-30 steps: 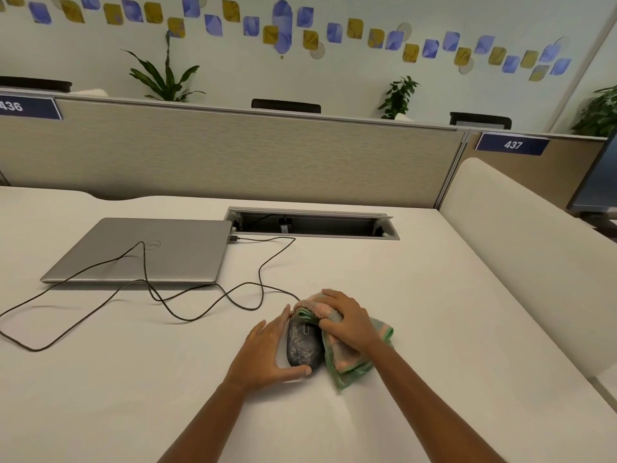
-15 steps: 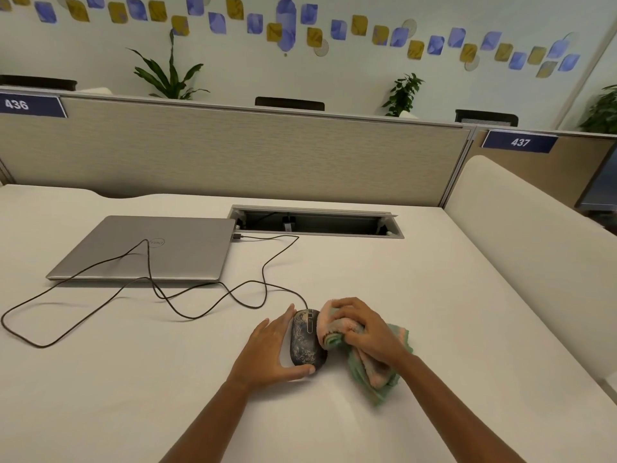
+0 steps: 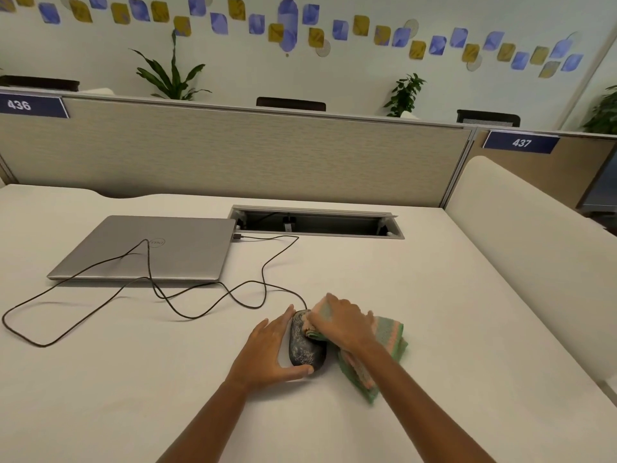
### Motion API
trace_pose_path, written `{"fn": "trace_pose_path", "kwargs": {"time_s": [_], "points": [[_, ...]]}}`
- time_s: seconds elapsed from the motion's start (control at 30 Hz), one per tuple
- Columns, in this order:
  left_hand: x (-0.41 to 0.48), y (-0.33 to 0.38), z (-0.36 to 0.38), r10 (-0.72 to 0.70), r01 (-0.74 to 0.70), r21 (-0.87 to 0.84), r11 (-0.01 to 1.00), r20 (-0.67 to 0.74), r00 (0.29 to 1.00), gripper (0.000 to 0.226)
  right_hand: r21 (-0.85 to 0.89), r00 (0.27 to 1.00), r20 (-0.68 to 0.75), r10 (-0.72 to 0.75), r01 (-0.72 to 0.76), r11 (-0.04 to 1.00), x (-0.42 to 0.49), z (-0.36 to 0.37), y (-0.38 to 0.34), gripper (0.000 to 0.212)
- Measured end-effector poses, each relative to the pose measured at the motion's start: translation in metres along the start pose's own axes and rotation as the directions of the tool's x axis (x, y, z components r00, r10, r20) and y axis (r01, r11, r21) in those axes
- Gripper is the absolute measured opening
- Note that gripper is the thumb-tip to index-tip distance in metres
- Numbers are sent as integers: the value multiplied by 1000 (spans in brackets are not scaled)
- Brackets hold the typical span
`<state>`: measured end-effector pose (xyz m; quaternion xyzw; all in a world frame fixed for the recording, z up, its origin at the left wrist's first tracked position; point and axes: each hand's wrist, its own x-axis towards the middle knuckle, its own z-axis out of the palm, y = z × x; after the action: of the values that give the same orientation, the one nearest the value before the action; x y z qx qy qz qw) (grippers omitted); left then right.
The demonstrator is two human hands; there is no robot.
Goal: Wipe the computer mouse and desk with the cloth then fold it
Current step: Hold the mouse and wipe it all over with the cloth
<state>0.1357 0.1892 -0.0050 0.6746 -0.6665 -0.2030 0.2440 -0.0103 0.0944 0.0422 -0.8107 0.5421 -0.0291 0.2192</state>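
The computer mouse (image 3: 305,344) sat on the desk (image 3: 434,295) toward the person's side, and everything else is easiest placed from it. The left hand (image 3: 272,350) lay against the mouse's left flank, fingers stretched along that side and the thumb hooked around its near end. It was not clenched but cupped, a loose brace that probably served to keep the light mouse from sliding while it was rubbed. The right hand (image 3: 339,324) was clenched on a bunched part of the cloth (image 3: 384,342) and pressed that wad onto the mouse's far right shoulder, so the wiping surface was thick and padded. The rest of the cloth, green and pink, trailed loose on the desk just right of the mouse and back toward the person, under the right forearm.

The mouse's cable (image 3: 187,305) ran away from its far end in slack loops, crossing the lid of a closed laptop (image 3: 147,248) that lay well to the mouse's far left. That slack likely mattered: the mouse could be turned without tugging the plug.

Judging by this, the mouse was the step in hand; wiping the desk and folding the cloth remained.
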Motion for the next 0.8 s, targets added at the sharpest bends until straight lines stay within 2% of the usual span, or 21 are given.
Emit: {"fn": "trace_pose_path", "kwargs": {"time_s": [0.07, 0.13, 0.23, 0.3, 0.4, 0.53, 0.67, 0.8], "points": [[1, -1, 0, 13, -13, 4, 1000, -1, 1000, 114, 82, 992, -33, -119, 121, 989, -12, 0, 7, 65], [1, -1, 1, 13, -13, 0, 1000, -8, 1000, 117, 158, 961, -58, -269, 275, 948, -27, -2, 21, 70], [1, -2, 2, 16, -16, -7, 1000, -8, 1000, 117, 123, 875, -113, -470, 482, 868, -48, 6, 39, 75], [1, -3, 3, 21, -21, 3, 1000, -2, 1000, 116, 80, 841, -130, -525, 536, 840, -51, 12, 46, 74], [1, -3, 2, 17, -17, 11, 1000, -5, 1000, 115, 149, 844, -174, -508, 532, 833, -39, 12, 43, 62], [2, -2, 2, 16, -16, 19, 1000, -9, 1000, 114, 291, 915, -228, -332, 390, 874, -11, 6, 34, 49], [1, -3, 2, 11, -11, 29, 1000, 3, 1000, 115, 229, 969, -140, -204, 232, 945, 22, 2, 21, 36], [1, -1, 1, -10, 10, 19, 1000, 2, 1000, 117, 217, 975, -128, -180, 204, 955, 22, -1, 13, 34]]}}
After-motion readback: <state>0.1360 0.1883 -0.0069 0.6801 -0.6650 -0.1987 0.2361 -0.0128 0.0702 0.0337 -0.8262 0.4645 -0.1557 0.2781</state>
